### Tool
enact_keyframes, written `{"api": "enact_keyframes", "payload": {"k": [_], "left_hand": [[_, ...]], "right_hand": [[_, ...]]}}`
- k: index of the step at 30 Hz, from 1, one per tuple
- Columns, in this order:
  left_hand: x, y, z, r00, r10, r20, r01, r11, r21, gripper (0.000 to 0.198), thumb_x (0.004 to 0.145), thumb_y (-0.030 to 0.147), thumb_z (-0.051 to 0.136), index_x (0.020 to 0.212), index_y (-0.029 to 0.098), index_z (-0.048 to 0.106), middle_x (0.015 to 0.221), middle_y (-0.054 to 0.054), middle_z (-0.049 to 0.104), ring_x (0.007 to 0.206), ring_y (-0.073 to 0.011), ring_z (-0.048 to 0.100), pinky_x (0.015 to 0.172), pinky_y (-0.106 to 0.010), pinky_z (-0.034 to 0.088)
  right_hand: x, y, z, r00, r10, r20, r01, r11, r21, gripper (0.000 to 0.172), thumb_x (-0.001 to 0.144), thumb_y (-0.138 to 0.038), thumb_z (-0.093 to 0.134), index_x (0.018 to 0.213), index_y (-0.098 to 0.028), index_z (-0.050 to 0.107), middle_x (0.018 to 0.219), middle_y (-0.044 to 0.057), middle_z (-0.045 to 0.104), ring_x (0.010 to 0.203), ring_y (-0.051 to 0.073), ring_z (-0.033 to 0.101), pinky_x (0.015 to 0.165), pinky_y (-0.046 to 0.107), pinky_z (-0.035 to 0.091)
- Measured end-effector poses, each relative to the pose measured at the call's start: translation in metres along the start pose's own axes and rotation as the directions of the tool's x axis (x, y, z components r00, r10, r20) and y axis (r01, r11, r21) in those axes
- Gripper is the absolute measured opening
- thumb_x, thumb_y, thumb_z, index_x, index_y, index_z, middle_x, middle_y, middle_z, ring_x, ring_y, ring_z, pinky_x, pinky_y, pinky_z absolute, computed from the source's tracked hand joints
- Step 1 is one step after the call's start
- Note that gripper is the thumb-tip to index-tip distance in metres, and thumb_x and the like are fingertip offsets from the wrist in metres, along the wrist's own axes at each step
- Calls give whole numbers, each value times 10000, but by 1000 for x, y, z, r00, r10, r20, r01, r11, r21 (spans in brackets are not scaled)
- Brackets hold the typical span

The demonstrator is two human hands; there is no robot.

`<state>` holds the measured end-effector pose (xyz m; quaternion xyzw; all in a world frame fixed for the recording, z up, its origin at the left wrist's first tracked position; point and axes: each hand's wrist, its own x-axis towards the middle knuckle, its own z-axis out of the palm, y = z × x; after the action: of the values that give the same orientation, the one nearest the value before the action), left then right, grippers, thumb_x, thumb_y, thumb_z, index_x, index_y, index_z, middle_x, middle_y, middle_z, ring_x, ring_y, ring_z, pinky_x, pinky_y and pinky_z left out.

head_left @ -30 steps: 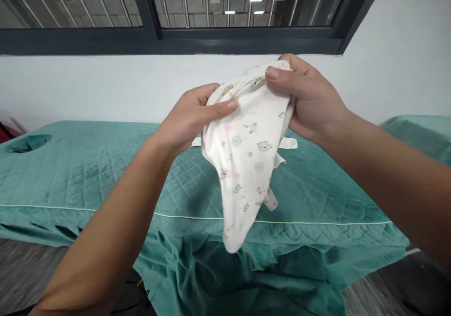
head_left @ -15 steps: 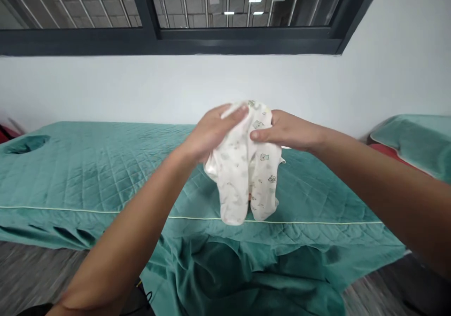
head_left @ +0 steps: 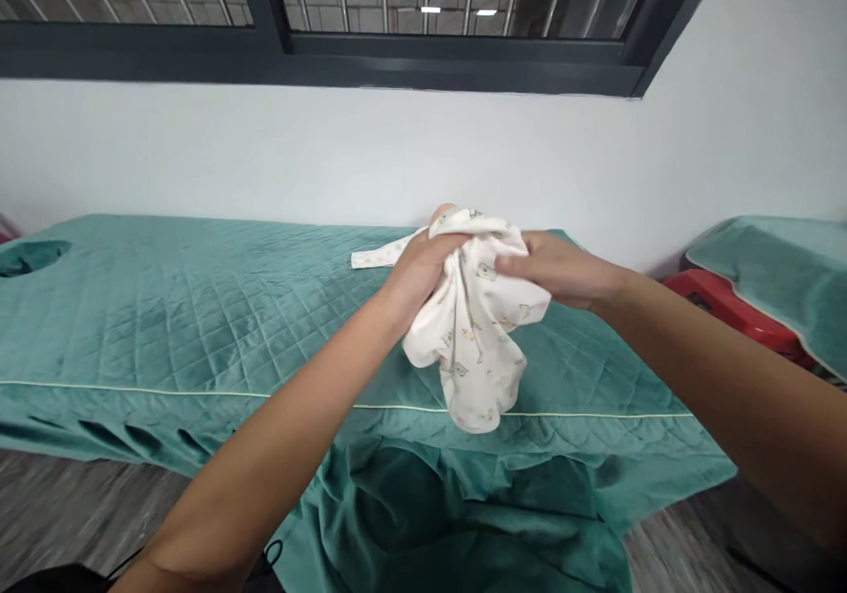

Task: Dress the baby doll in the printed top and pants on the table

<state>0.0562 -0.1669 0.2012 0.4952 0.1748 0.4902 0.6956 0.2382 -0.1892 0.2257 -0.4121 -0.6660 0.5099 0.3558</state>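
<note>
A white baby onesie (head_left: 480, 337) with small printed animals hangs bunched between my hands, over the front part of the green bed cover. My left hand (head_left: 423, 266) is closed on its left side, with the fingers mostly hidden behind the cloth. My right hand (head_left: 556, 266) grips the upper right side, thumb in front. One narrow sleeve-like strip of the cloth sticks out to the left behind my left hand. A rounded skin-toned bit shows at the top of the bundle; I cannot tell what it is.
A quilted green bed cover (head_left: 198, 311) spreads below, with a hole at its far left. Behind it are a white wall (head_left: 297, 152) and a dark window frame (head_left: 463, 68). At right, a red object (head_left: 741, 311) lies partly under green cloth (head_left: 781, 266).
The onesie has gone from two legs hanging side by side to a twisted bundle, and a sleeve-like strip now sticks out left. Both hands have moved slightly down; the view has shifted a little.
</note>
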Motion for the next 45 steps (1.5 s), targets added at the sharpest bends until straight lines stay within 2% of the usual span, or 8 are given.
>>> {"api": "enact_keyframes", "payload": {"k": [4,9,12,19,26,32,38,45], "left_hand": [[-3,4,-5,995,-103,7,103,993,55,195,778,283,731,908,146,683,791,-30,694,776,-189,686,717,-286,538],[-12,4,-13,962,-229,147,203,963,175,433,766,452,815,1050,145,703,860,-83,734,797,-233,715,727,-351,578],[-13,6,-14,937,-274,216,201,930,306,487,685,367,896,1082,157,708,966,-84,747,863,-224,711,770,-343,581],[-16,-15,-12,959,-237,157,127,850,511,321,745,339,835,953,149,681,836,-31,694,742,-170,655,706,-307,535],[-27,-30,-4,949,-208,237,80,885,458,542,713,317,863,1211,208,680,1229,-99,725,1210,-308,636,1008,-401,500],[-29,-46,-16,958,-267,105,227,928,294,382,737,341,837,1065,179,725,1111,-101,769,1052,-287,706,949,-397,519],[-20,-43,-24,988,-155,10,154,986,69,466,699,294,857,1122,177,697,1054,-79,781,967,-252,734,864,-340,540],[-19,-42,-23,948,-307,83,301,951,76,442,728,355,877,1089,144,736,959,-98,795,831,-217,740,797,-334,577]], "right_hand": [[-9,15,4,979,68,192,-56,996,-69,416,763,-413,854,1101,-192,753,1004,60,778,934,235,722,779,338,592],[-15,29,9,1000,18,-14,-18,1000,-16,367,777,-418,837,1082,-225,767,1068,54,780,991,263,730,840,382,589],[-18,30,7,999,-7,-51,5,999,-41,418,746,-414,859,1113,-234,773,1103,52,778,1047,275,717,895,397,567],[-20,37,-5,961,23,-275,-2,997,76,296,772,-361,798,1026,-210,771,1027,53,781,927,241,709,794,348,549],[-21,40,13,899,96,-427,30,960,279,189,800,-274,711,980,-230,745,955,47,787,961,255,702,766,321,556],[-28,46,22,913,120,-389,5,952,306,327,761,-292,774,1079,-220,755,953,56,793,893,248,730,753,332,584],[-39,53,17,983,182,18,-183,971,153,449,717,-324,866,1130,-186,757,1003,60,788,922,239,731,825,361,594],[-17,47,21,930,44,-364,82,943,324,353,816,-351,774,1136,-203,747,1078,70,790,1007,259,733,910,372,584]]}}
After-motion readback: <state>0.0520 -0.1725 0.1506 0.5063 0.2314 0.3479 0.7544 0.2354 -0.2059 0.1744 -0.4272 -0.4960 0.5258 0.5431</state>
